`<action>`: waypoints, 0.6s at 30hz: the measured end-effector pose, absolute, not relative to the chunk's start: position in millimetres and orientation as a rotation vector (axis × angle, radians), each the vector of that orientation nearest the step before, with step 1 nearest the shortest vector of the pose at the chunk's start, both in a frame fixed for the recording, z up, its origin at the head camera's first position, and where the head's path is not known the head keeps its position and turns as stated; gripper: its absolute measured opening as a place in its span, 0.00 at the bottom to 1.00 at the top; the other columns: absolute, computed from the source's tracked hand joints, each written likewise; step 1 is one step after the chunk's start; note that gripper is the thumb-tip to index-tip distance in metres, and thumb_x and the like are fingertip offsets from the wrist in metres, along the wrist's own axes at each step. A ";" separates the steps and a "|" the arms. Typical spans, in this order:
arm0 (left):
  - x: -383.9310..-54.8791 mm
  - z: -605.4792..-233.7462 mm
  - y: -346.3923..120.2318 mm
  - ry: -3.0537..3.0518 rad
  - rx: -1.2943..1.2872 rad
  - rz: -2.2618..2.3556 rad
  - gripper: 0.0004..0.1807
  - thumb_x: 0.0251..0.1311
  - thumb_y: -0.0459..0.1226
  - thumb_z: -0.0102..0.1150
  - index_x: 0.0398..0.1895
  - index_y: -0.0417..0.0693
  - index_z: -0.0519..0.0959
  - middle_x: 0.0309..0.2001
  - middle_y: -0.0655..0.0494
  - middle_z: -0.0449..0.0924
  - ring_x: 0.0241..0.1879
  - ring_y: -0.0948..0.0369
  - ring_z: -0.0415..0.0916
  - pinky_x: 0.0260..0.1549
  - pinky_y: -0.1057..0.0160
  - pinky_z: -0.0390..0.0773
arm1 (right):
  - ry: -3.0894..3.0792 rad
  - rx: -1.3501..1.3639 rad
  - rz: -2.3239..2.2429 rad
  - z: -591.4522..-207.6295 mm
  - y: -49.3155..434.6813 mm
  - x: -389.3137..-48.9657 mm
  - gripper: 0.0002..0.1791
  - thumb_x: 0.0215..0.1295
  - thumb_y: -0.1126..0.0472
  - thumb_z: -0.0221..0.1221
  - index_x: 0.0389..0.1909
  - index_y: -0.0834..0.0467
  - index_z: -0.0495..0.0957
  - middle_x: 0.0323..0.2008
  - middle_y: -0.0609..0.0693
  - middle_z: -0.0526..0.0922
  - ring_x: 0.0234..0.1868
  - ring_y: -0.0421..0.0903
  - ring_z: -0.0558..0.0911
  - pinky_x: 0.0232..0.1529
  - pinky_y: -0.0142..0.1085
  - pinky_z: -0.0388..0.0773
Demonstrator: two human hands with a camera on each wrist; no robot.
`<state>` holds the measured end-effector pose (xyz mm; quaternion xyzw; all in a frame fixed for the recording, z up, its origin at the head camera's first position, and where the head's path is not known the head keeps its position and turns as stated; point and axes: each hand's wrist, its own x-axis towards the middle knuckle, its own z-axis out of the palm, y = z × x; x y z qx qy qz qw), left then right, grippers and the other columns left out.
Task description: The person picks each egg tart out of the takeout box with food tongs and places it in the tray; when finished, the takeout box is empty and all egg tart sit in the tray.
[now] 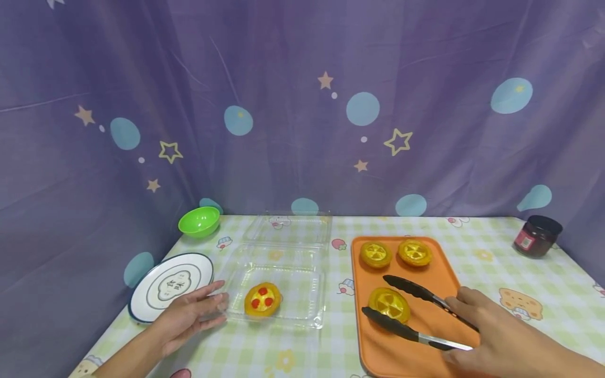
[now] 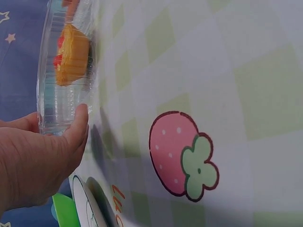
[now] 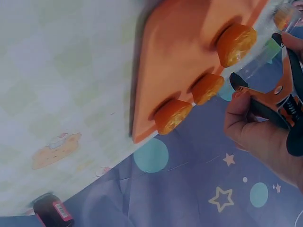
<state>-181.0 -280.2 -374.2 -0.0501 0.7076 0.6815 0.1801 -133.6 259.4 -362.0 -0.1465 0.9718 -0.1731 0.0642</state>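
My right hand (image 1: 491, 328) grips black-tipped metal tongs (image 1: 446, 344), their arms spread. The tong tips stand on either side of the nearest egg tart (image 1: 390, 303), over an orange tray (image 1: 425, 362); whether they touch it I cannot tell. Two more tarts, a left one (image 1: 375, 254) and a right one (image 1: 414, 252), sit at the tray's far end. With fingers extended, my left hand (image 1: 191, 315) rests at the left edge of a clear plastic clamshell box (image 1: 302, 310), whose lid lies back. Inside the box is a tart with red dots (image 2: 75, 56).
A white plate (image 1: 142, 299) with a dark blue rim lies left of the box, and a green bowl (image 1: 200, 223) stands behind it. At the far right is a dark jar (image 1: 537, 236). A purple curtain (image 1: 293, 105) hangs behind the table.
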 end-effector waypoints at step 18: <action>-178.0 -372.8 -278.7 2.009 -0.159 1.939 0.39 0.68 0.37 0.55 0.74 0.35 0.48 0.71 0.30 0.51 0.64 0.45 0.64 0.58 0.48 0.75 | 3.154 -0.964 -0.575 -318.9 213.6 -152.6 0.43 0.47 0.33 0.68 0.56 0.60 0.77 0.42 0.42 0.71 0.36 0.36 0.71 0.30 0.29 0.74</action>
